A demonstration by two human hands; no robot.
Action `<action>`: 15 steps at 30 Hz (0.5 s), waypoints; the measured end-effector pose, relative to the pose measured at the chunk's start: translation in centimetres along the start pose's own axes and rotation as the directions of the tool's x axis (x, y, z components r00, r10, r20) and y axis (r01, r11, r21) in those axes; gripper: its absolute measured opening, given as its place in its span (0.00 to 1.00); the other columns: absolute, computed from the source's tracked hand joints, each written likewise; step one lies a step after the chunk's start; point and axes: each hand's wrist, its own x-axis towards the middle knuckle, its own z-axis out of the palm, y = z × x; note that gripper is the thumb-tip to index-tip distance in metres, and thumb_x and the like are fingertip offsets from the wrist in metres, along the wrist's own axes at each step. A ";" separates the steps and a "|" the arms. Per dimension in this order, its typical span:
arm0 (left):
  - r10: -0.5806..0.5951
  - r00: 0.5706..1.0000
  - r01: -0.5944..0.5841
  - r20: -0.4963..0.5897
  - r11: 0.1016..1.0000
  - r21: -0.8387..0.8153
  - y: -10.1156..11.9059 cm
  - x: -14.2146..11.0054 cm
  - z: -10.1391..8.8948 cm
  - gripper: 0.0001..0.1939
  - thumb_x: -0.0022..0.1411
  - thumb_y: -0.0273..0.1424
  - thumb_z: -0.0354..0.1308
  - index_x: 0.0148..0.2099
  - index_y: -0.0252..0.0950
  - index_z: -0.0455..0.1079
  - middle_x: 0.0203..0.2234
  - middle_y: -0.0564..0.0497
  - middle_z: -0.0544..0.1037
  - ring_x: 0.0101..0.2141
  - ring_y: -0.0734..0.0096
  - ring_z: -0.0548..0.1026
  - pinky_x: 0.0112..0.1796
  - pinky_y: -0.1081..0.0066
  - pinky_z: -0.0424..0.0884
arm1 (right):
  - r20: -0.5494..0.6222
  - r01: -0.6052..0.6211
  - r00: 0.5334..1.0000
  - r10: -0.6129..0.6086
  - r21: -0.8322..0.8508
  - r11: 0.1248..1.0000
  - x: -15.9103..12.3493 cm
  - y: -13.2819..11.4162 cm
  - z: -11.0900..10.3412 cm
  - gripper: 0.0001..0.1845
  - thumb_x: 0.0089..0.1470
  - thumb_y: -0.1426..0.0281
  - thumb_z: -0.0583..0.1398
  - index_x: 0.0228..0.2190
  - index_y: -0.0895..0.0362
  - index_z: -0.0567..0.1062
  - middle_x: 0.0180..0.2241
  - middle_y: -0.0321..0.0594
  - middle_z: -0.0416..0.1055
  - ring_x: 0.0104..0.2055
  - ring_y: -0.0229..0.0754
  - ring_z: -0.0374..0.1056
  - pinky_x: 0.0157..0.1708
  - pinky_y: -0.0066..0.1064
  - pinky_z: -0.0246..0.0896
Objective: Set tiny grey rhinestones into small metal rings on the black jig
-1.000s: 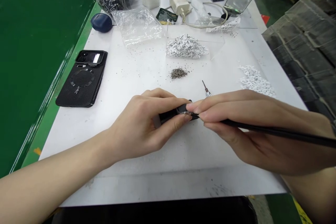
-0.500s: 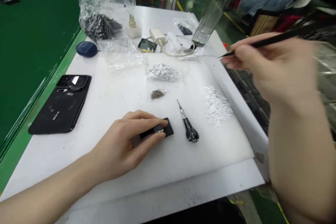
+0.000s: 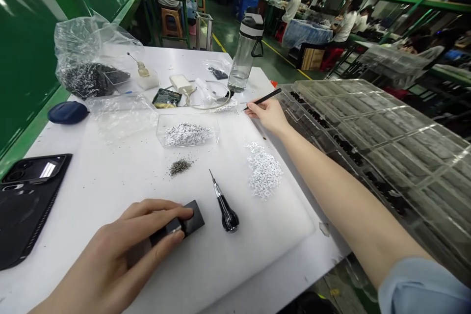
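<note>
Left hand (image 3: 110, 250) grips a small black block (image 3: 187, 218) at seven o'clock on the worktop (image 3: 257, 260), fingers closed over it. Right hand (image 3: 268, 115), at one o'clock, pinches one slim black tool (image 3: 263, 99), probably a pick. Between them lie one precision screwdriver (image 3: 224, 206), one loose heap of white bits (image 3: 264, 170), one clear tray of white bits (image 3: 186, 135), and one pile of dark grains (image 3: 180, 167).

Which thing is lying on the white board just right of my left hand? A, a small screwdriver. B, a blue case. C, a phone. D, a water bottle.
A. The black-handled precision screwdriver lies untouched on the white board, just right of the left hand.
</note>
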 end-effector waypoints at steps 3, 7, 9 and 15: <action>-0.019 1.000 0.019 -0.004 1.000 0.004 -0.2 -0.1 0.0 0.14 0.75 0.49 0.64 0.56 0.57 0.85 0.55 0.56 0.87 0.53 0.59 0.86 0.55 0.72 0.84 | 0.005 -0.009 1.000 0.009 0.005 1.000 0.1 0.1 0.1 0.21 0.72 0.59 0.67 0.60 0.56 0.78 0.61 0.49 0.77 0.57 0.51 0.79 0.56 0.50 0.80; -0.014 1.000 0.014 0.015 1.000 -0.001 0.0 0.2 -0.2 0.14 0.75 0.50 0.64 0.57 0.58 0.85 0.55 0.57 0.87 0.52 0.60 0.87 0.54 0.73 0.84 | -0.002 0.003 1.000 -0.003 0.020 1.000 -0.3 0.0 0.1 0.21 0.72 0.60 0.67 0.60 0.55 0.78 0.61 0.49 0.77 0.57 0.51 0.79 0.56 0.50 0.80; 0.005 1.000 -0.005 0.013 1.000 -0.019 0.3 0.4 -0.3 0.15 0.76 0.51 0.64 0.57 0.58 0.86 0.55 0.56 0.88 0.51 0.59 0.88 0.53 0.72 0.85 | -0.018 0.020 1.000 -0.019 0.033 0.999 -0.6 -0.3 -0.1 0.21 0.72 0.60 0.67 0.60 0.55 0.78 0.61 0.48 0.77 0.57 0.51 0.79 0.56 0.49 0.81; 0.068 0.998 -0.067 0.014 0.996 -0.065 0.8 0.8 -0.3 0.17 0.78 0.48 0.63 0.58 0.50 0.87 0.54 0.46 0.88 0.49 0.54 0.88 0.51 0.64 0.87 | -0.120 0.202 0.974 -0.190 0.099 0.974 -4.0 -3.7 -0.3 0.17 0.65 0.55 0.73 0.42 0.57 0.84 0.40 0.44 0.85 0.45 0.46 0.84 0.54 0.42 0.83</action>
